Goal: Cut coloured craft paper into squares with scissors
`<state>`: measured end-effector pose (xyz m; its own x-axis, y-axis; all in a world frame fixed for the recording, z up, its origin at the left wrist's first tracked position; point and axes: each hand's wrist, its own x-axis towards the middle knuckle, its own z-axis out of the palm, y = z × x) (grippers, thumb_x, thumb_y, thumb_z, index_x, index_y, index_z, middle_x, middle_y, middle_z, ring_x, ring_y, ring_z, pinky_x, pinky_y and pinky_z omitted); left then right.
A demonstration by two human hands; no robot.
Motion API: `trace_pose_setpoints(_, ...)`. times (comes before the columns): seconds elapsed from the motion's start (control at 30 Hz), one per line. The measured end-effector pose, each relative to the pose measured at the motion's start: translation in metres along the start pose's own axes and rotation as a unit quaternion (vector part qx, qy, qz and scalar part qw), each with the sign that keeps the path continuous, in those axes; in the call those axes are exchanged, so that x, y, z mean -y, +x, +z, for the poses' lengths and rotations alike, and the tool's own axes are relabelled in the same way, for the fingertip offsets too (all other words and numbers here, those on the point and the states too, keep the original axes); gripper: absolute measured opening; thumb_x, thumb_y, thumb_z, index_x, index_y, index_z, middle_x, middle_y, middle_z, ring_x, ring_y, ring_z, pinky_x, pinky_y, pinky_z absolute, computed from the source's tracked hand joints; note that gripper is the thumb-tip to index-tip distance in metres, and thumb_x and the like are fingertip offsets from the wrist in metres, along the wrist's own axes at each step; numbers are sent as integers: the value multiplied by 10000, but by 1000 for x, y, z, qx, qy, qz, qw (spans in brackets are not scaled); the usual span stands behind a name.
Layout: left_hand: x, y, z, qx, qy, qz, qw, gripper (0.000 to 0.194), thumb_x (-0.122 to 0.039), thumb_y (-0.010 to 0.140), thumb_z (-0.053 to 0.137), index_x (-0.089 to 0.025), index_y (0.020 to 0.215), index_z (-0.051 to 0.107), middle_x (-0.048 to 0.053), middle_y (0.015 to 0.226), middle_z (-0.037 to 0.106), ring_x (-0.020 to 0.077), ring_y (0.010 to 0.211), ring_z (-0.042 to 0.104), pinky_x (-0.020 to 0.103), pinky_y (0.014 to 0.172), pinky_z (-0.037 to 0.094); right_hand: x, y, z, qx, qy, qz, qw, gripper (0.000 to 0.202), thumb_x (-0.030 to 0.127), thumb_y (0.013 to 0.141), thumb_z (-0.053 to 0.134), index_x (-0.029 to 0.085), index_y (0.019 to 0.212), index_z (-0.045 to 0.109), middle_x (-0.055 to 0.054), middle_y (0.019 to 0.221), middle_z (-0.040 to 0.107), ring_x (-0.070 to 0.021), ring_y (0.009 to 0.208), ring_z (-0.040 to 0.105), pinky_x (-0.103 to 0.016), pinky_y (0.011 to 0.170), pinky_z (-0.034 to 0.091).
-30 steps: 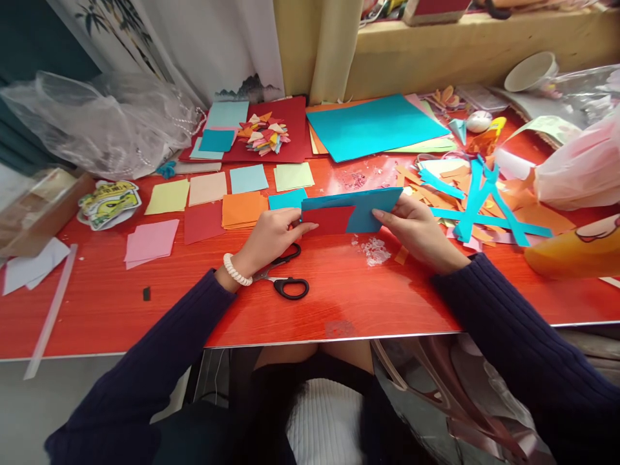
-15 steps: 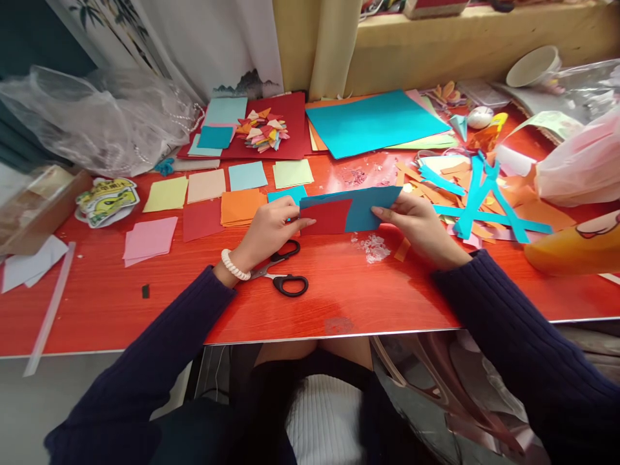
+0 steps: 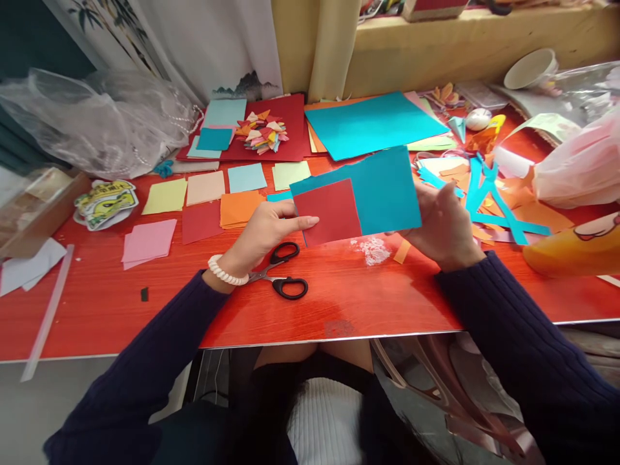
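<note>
My left hand (image 3: 271,229) pinches a red paper square (image 3: 332,210) together with a larger blue paper strip (image 3: 385,187) behind it, thumb on the red face. The square lies against the left part of the strip, low along its bottom edge. At the strip's right end is my right hand (image 3: 445,223), thumb raised off the paper and fingers partly hidden behind it; the hand looks open. Black-handled scissors (image 3: 285,271) lie on the red table (image 3: 358,310) beneath my left wrist, blades partly covered by it.
Coloured paper squares, including a pink stack (image 3: 150,242) and an orange stack (image 3: 241,208), lie left. Large blue paper (image 3: 375,123) and a folded-paper pile (image 3: 263,132) are behind. Blue cut strips (image 3: 489,200) sit right, near white scraps (image 3: 372,250). A plastic bag (image 3: 97,123) stands back left.
The blue strip and red square have tipped up to face me more and spread wider in view. My right thumb has come off the strip, and that hand has shifted right.
</note>
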<state>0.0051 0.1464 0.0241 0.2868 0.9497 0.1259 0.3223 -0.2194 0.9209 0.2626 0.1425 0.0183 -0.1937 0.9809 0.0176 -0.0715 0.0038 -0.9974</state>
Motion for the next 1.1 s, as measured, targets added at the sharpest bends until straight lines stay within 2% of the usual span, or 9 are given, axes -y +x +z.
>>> trace_pose_setpoints(0.07,-4,-2,1,4,-63,-44,997,480,-408,727,721,-180,504,362,-51,521,305,68,491,299,250,465,251,6,-5,12,56,77,32,995,738,819,445,626,252,912,700,-65,885,730,-235,752,686,-292,485,509)
trace_pose_setpoints(0.13,-7,-4,3,6,-100,-68,993,497,-403,716,728,-182,497,340,-54,513,275,59,478,265,248,450,215,7,-10,27,95,104,69,988,629,720,398,740,226,784,690,-47,742,719,-215,622,674,-278,440,494)
trace_pose_setpoints(0.23,-9,-4,4,5,-112,-78,991,512,-415,700,736,-183,483,334,-55,513,242,55,477,229,250,443,186,2,-15,48,118,69,110,985,409,570,609,755,171,629,670,-79,692,715,-167,502,637,-287,477,511)
trace_pose_setpoints(0.27,-9,-4,4,5,-107,-77,991,520,-421,693,740,-183,479,331,-55,513,233,55,479,227,250,442,183,-1,-16,53,110,63,115,985,389,536,682,724,160,600,666,-94,692,717,-162,499,637,-295,511,525)
trace_pose_setpoints(0.33,-9,-4,3,12,-90,-75,993,530,-431,687,745,-183,476,327,-54,511,229,58,480,234,251,441,185,-5,-17,60,76,76,116,987,342,473,747,699,157,618,676,-92,682,717,-170,541,658,-313,593,554)
trace_pose_setpoints(0.47,-8,-3,0,38,-50,-75,995,522,-463,692,735,-181,478,352,-51,501,255,60,474,261,246,436,194,-11,-17,62,27,108,122,986,245,399,698,761,168,755,704,-48,683,721,-180,644,692,-337,718,573)
trace_pose_setpoints(0.6,-8,-3,0,41,-25,-71,996,496,-473,718,710,-176,480,393,-49,488,272,59,459,284,239,423,199,-11,-16,62,6,103,116,988,258,387,642,800,178,761,705,-22,685,710,-176,654,693,-350,744,575)
trace_pose_setpoints(0.83,-8,-4,0,40,-30,-73,996,468,-461,725,707,-167,485,433,-48,473,320,53,449,299,224,410,210,-9,-17,63,3,94,111,989,267,397,625,806,184,754,708,-23,687,712,-185,668,695,-362,747,575)
trace_pose_setpoints(1.1,-7,-3,-3,58,-27,-72,995,479,-498,726,698,-164,500,439,-45,469,371,48,434,318,218,399,230,-12,-18,60,26,99,107,989,197,361,682,781,193,770,731,-27,706,732,-181,709,706,-344,781,570)
